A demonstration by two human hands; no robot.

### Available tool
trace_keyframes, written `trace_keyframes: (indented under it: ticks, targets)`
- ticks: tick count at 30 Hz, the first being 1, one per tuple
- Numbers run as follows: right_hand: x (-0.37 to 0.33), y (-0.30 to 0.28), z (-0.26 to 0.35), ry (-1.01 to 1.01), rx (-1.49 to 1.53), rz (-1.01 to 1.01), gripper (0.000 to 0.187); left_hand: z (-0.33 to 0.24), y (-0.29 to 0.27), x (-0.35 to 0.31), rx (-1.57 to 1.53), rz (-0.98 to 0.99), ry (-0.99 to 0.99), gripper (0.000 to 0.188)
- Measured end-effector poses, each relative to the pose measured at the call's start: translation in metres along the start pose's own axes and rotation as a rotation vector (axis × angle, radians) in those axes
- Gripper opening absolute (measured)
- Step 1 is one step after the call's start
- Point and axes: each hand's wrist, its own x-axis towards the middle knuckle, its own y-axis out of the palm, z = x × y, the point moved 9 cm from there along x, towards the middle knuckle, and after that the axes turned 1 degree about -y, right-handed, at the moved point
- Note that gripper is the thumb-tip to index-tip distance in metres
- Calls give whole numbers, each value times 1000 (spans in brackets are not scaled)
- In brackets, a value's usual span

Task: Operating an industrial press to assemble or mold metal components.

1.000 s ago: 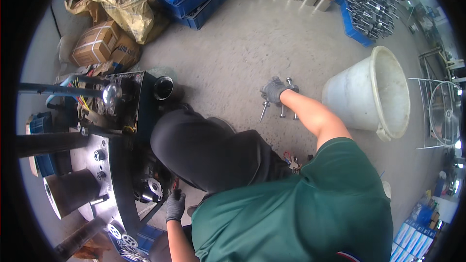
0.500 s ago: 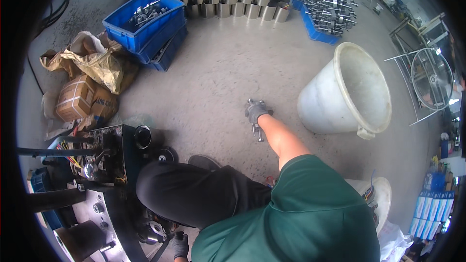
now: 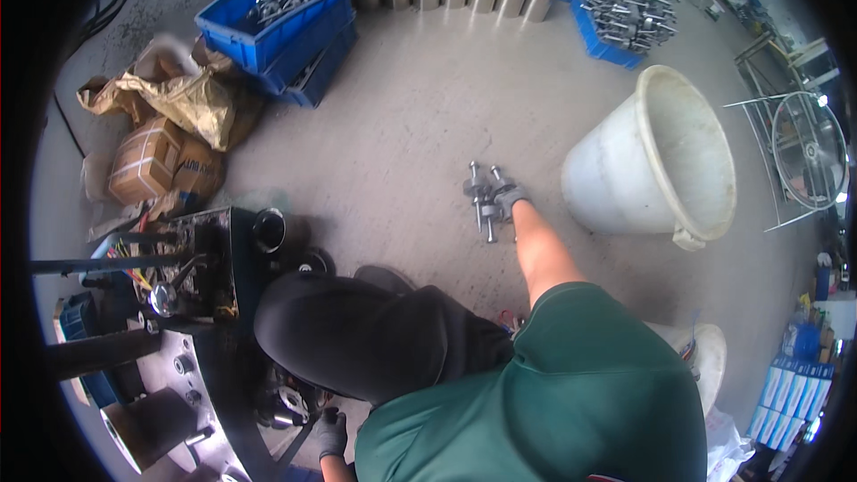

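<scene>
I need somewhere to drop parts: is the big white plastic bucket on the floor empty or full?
Empty, as far as shows: the big white plastic bucket stands upright and its bare inner wall is visible; its very bottom is partly hidden by the rim.

white bucket (image 3: 656, 156) | blue crate (image 3: 272, 9) | cardboard boxes (image 3: 161, 161) | wire fan guard (image 3: 808, 150) | grey machine (image 3: 161, 339)

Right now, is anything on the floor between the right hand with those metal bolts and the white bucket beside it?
Nothing visible. The right hand grips a bunch of metal bolts above bare concrete floor, and the stretch between it and the white bucket to its right shows only floor.
</scene>
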Motion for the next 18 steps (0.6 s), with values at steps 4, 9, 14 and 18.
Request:
trace_keyframes:
  ticks: [4,9,14,18]
  targets:
    - [25,6,-14,-48,-159,45,35,1,2,0,-16,-3,1,30]
    - [-66,29,59,-20,-78,127,42,54,-15,-39,101,-89,-59,31]
    - [-62,16,10,-53,-141,98,54,4,-4,-4,52,-16,-11,32]
    - [-122,22,57,-284,-294,191,72,-1,-17,-18,16,-30,-55,33]
